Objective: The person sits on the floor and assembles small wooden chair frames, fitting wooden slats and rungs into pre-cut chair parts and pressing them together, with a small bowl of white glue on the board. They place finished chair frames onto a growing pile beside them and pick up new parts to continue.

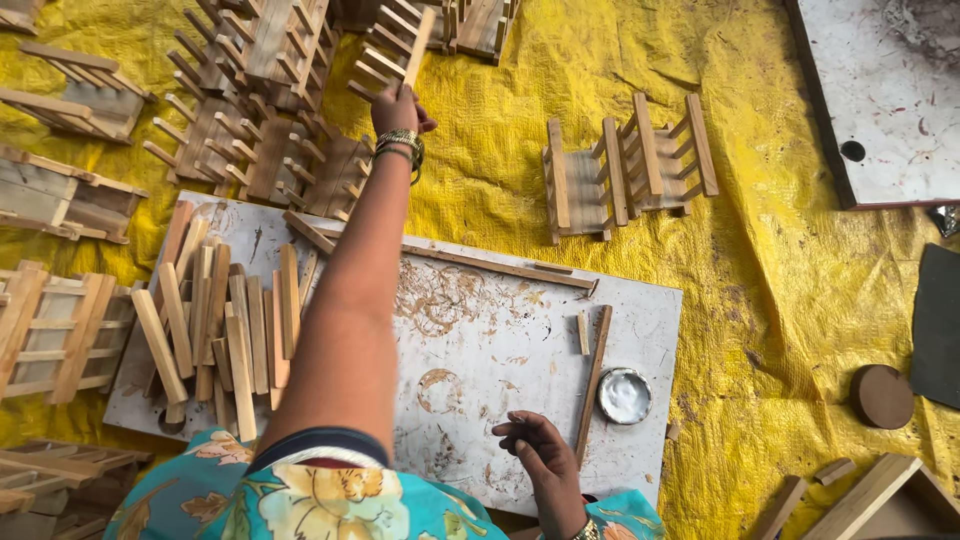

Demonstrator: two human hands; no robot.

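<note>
While the left arm is stretched far forward, the findings stand as follows.
Left hand [396, 110]: closed around the lower end of a wooden rack piece [392, 55], gripped at one upright.
Right hand [535, 445]: holds nothing, fingers loosely curled, resting on the white work board [640, 330] beside a long thin stick [593, 380].
Handling advice: in my judgement, the rack needs lifting clear and level, since its protruding pegs could catch the neighbouring racks [260, 150].
Rack location: at the far edge of the yellow sheet [780, 290], among stacked racks.
Rack appearance: pale bare wood, ladder-like, short cross slats between two rails.
Nearby: loose slat pile [220, 330]; small round tin [624, 395].
</note>
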